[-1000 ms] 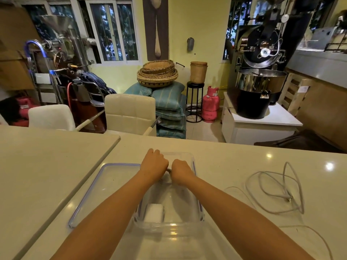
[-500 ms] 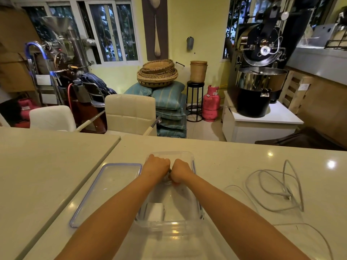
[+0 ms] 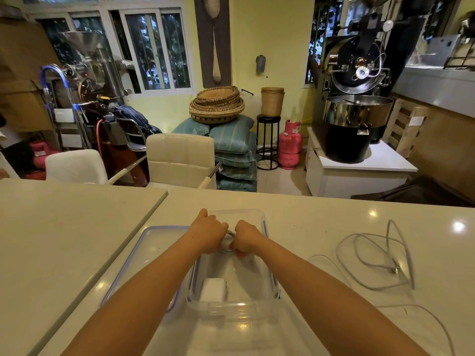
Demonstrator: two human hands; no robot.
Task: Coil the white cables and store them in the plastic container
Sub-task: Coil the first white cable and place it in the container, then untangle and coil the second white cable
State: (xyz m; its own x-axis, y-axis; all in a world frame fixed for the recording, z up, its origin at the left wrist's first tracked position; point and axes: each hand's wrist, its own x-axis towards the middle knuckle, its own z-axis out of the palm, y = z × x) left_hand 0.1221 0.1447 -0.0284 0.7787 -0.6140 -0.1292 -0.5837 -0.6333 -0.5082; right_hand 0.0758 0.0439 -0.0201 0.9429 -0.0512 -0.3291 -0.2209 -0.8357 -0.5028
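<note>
Holding a coiled white cable between both fists, low inside the far half of the clear plastic container. Left hand and right hand sit knuckles-up and nearly touching, fingers curled down and gripping the loops from either side. Fingertips are hidden under the hands. Only a short arc of the coil shows in the gap.

Why two hands: my read is the coil is springy and wants to unwind, so both sides get pinned until it's seated on the container floor. Far half is probably picked because a white power adapter takes the container's near-left corner, so the coil lands clear of it.

Container sits on the surface close to its near edge, straight in front of the person, so the reach is short. Its lid, clear with a blue seal, lies flat just left of it. Touching the left wall or tucked slightly under it, can't tell which. Parked there so the opening is free.

Not done: a loose white cable lies in untidy loops toward the right edge, connector end inside the loops. A thinner white lead trails near the near-right corner. Both are uncoiled and well apart from the container.

Risk on release: coil may spring open.
</note>
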